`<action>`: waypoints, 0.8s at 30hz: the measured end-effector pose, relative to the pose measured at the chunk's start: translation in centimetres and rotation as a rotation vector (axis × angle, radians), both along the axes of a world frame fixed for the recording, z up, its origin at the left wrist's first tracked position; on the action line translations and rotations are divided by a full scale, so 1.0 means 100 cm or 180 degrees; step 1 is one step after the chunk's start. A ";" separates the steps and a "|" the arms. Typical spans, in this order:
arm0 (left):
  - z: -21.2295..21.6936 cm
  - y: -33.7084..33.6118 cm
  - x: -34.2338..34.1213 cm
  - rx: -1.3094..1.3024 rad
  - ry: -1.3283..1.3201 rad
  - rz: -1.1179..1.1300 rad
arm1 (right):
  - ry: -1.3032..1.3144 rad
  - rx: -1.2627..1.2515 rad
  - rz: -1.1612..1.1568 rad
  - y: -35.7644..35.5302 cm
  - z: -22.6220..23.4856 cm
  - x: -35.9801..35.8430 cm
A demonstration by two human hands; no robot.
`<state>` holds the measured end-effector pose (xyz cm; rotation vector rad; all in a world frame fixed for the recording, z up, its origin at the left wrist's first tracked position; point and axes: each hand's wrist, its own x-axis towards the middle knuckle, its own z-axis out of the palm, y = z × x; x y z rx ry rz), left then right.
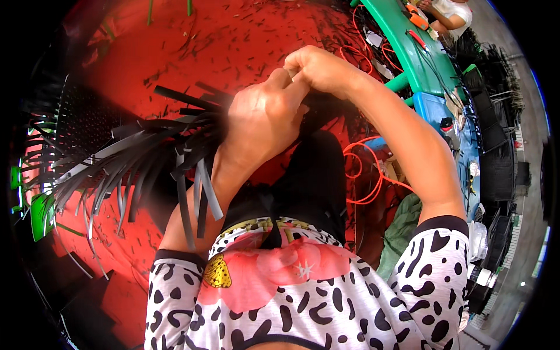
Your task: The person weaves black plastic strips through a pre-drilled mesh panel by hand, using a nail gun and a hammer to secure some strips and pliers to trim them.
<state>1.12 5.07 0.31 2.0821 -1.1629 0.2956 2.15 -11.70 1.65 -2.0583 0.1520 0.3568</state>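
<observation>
My left hand [265, 114] and my right hand [315, 67] meet above my lap, at the upper middle of the head view. Both are closed, their fingertips pressed close together. Flat black strips [134, 149] fan out to the left from behind my left hand, which is closed on them. Some loose ends hang over my left forearm. What my right fingers pinch against the left ones is hidden. Under my hands lies a dark, blurred piece [329, 108] whose form I cannot make out.
A dark woven panel [87, 119] stands at the left. The red floor [192, 35] is littered with short black scraps. Right of me are an orange-red hose [379, 175], a green bench [402, 41], a blue bench [431, 105] and green cloth [399, 233]. Another person [452, 17] sits at the far right.
</observation>
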 end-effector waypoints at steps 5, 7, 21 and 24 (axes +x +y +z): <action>-0.007 0.000 0.003 0.0148 -0.0175 -0.0022 | -0.0714 -0.0167 -0.0125 0.003 -0.001 -0.012; -0.011 -0.004 0.005 0.0035 -0.0199 -0.0099 | -0.1878 0.0261 -0.0694 -0.006 -0.009 -0.019; 0.000 -0.004 0.015 0.0190 0.0030 -0.0447 | -0.1591 -0.3370 -0.3904 -0.229 -0.063 -0.313; 0.005 -0.004 0.010 0.0204 0.0280 -0.0450 | 0.0343 -0.3712 -0.4358 -0.263 -0.048 -0.337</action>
